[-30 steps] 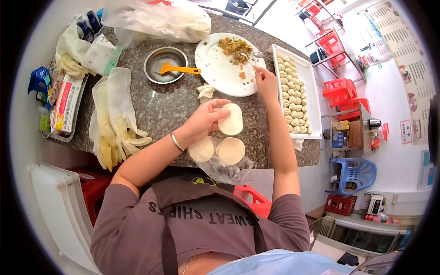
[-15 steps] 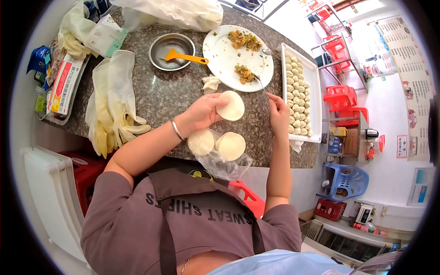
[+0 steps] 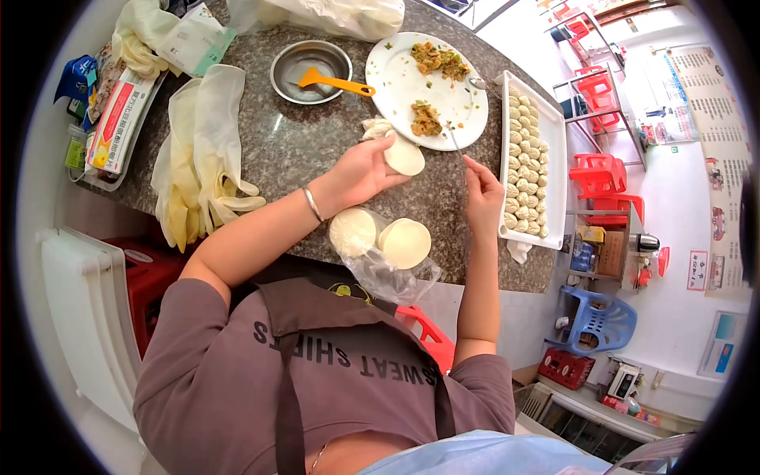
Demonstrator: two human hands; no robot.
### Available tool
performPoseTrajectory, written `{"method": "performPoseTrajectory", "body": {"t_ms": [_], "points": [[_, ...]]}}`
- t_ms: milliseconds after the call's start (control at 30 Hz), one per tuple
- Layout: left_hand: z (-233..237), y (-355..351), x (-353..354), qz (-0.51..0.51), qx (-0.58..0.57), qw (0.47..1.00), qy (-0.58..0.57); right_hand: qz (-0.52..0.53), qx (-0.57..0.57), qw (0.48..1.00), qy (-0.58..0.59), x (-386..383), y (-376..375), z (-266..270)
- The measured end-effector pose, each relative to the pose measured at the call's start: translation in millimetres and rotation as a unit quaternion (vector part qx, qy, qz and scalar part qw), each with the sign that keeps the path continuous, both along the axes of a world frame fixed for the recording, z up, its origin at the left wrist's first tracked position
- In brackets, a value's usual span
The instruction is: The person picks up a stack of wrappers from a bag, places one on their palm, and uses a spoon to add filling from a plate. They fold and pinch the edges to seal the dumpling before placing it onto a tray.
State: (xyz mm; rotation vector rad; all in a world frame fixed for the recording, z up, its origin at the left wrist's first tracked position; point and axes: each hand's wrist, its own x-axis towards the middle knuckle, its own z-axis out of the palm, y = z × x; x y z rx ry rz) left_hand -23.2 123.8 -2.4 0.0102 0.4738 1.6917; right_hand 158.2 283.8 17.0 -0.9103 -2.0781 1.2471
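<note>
My left hand [image 3: 354, 174] grips a round dough wrapper [image 3: 405, 155] by its edge, thumb on top, above the stone counter. My right hand [image 3: 482, 198] pinches the handle of a thin metal utensil [image 3: 456, 141], whose tip reaches the white plate [image 3: 388, 95]; its kind does not show. On the plate lie a larger heap of chopped filling [image 3: 440, 61] and a smaller filling portion [image 3: 426, 119]. Two stacks of wrappers, the left stack [image 3: 353, 232] and the right stack [image 3: 404, 243], rest on a clear plastic bag [image 3: 388, 281] below my left hand.
A white tray [image 3: 559, 170] of pleated dumplings [image 3: 524, 170] stands right of my right hand. A metal bowl [image 3: 285, 75] holds an orange scraper [image 3: 336, 82]. A spoon [image 3: 477, 82] lies on the plate's rim. Gloves [image 3: 207, 150] and a boxed package [image 3: 113, 127] are at left.
My left hand has tipped the wrapper so it appears flatter and lower-angled. The utensil tip has moved slightly off the smaller filling portion. The whole view has shifted a little.
</note>
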Motion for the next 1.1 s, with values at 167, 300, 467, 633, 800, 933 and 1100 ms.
{"method": "performPoseTrajectory", "body": {"t_ms": [167,300,467,633,800,933,1100], "points": [[-0.7,1.9,3.7,0.006,0.029,1.0,-0.006,0.031,0.014,0.999,-0.021,1.5,2.6,-17.1],[-0.6,1.0,2.4,-0.002,0.05,0.999,-0.001,0.036,0.009,0.999,-0.006,-1.2,-9.6,-17.4],[5.9,1.2,3.3,0.019,0.079,0.997,-0.012,0.039,0.007,0.999,0.006,2.5,-33.7,-19.7],[2.1,6.0,1.1,0.051,0.125,0.99,-0.047,0.051,0.022,0.998,0.006,16.0,-53.4,-22.1],[6.8,6.3,-1.1,0.059,0.086,0.994,-0.035,0.017,-0.101,0.994,0.034,18.0,-45.2,-0.6],[6.3,5.6,-1.8,0.058,0.076,0.995,-0.029,0.051,-0.151,0.987,-0.007,-4.8,-21.6,-13.0],[6.3,0.9,-6.0,0.025,-0.022,0.999,0.013,-0.014,-0.116,0.991,0.06,-12.9,-3.9,-12.9]]}}
